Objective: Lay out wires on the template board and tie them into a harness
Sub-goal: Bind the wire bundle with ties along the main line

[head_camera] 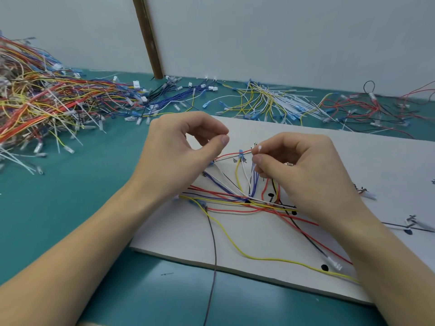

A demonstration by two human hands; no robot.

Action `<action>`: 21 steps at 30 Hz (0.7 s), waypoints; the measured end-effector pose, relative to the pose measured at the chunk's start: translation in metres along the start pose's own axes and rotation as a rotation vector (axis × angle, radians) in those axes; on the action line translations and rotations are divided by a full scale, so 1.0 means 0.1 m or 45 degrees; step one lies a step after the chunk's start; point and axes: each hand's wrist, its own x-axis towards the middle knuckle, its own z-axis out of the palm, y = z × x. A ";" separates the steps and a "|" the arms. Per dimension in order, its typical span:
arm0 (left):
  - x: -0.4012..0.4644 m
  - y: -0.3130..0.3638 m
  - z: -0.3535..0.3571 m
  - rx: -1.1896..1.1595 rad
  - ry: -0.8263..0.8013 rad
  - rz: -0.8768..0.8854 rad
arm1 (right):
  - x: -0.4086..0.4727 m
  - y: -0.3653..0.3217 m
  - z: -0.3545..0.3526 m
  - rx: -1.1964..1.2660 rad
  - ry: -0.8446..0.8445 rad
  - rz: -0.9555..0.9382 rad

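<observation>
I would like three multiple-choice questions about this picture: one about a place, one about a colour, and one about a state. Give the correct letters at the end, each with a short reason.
1. Where does the large tangled heap of wires lie?
A. on the white board
B. on the green table, far left
C. in a box

2. What colour is the long wire that curves across the near part of the template board toward the right forearm?
A. yellow
B. green
C. white

3. What is the right hand doing?
A. lying flat on the board
B. hanging idle off the table
C. pinching wire ends between thumb and fingers

Answers:
1 B, the heap rests on the green table left of the board.
2 A, it is plainly yellow.
3 C, the thumb and fingers close on the small white piece and wire ends above the board.
</observation>
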 end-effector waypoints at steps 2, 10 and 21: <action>0.00 0.00 -0.01 0.015 -0.028 0.009 | -0.01 0.01 0.02 -0.029 -0.033 -0.003; 0.05 0.11 -0.18 0.091 -0.554 0.091 | -0.04 0.00 0.04 -0.124 -0.107 -0.027; -0.28 0.21 -0.34 0.355 -1.051 0.015 | -0.02 0.02 0.06 -0.113 -0.126 0.018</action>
